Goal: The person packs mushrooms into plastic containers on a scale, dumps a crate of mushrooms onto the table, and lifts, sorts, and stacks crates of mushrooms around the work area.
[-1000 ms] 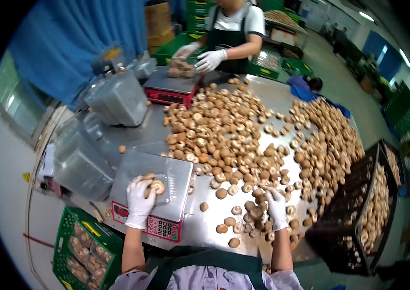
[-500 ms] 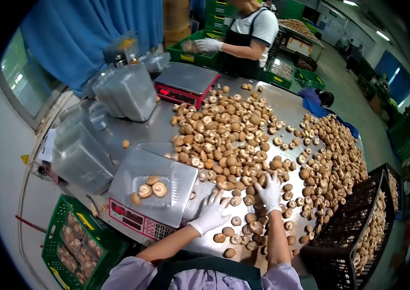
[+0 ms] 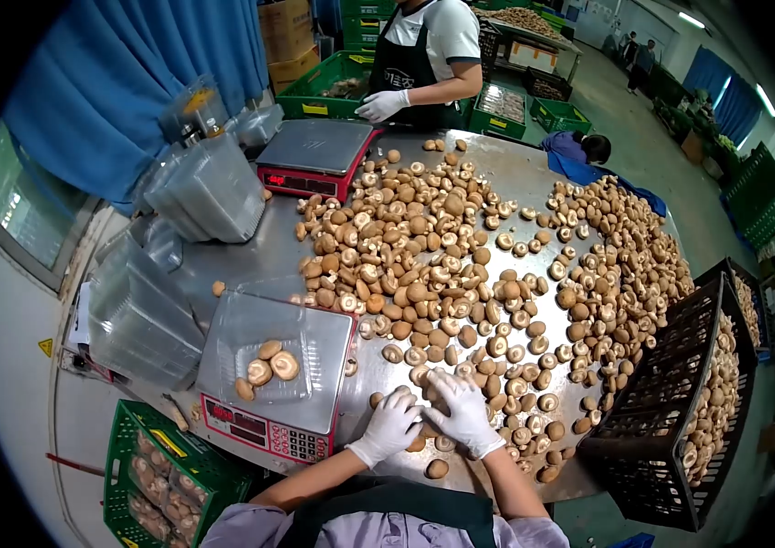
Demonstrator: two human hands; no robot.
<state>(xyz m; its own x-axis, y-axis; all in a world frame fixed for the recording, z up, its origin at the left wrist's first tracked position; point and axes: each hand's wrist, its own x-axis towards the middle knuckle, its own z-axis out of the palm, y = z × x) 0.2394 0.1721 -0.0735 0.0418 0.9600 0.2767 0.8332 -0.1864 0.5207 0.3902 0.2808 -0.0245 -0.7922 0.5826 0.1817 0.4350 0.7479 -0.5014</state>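
Observation:
My gloved left hand (image 3: 391,427) and gloved right hand (image 3: 462,413) are close together over the metal table near its front edge. The fingers of both are curled in around brown-capped shiitake mushrooms (image 3: 419,374), which they partly hide. Left of my hands stands a scale (image 3: 337,365) with a red front panel. A clear plastic tray (image 3: 292,385) lies on it, its lid part folded open, with several mushrooms (image 3: 284,365) inside. A large heap of mushrooms (image 3: 415,251) spreads beyond my hands, and loose ones lie to the right.
Stacks of clear trays (image 3: 146,315) stand at the left, and a second scale (image 3: 319,146) at the back. A green crate (image 3: 123,475) with packed mushrooms is low left; a black crate (image 3: 657,438) tilts at the right. A co-worker (image 3: 419,64) stands across the table.
My right hand has come left and toward me, beside my left hand, and its spread fingers have curled. The co-worker's hand has drawn back from the green crate. My view has shifted slightly.

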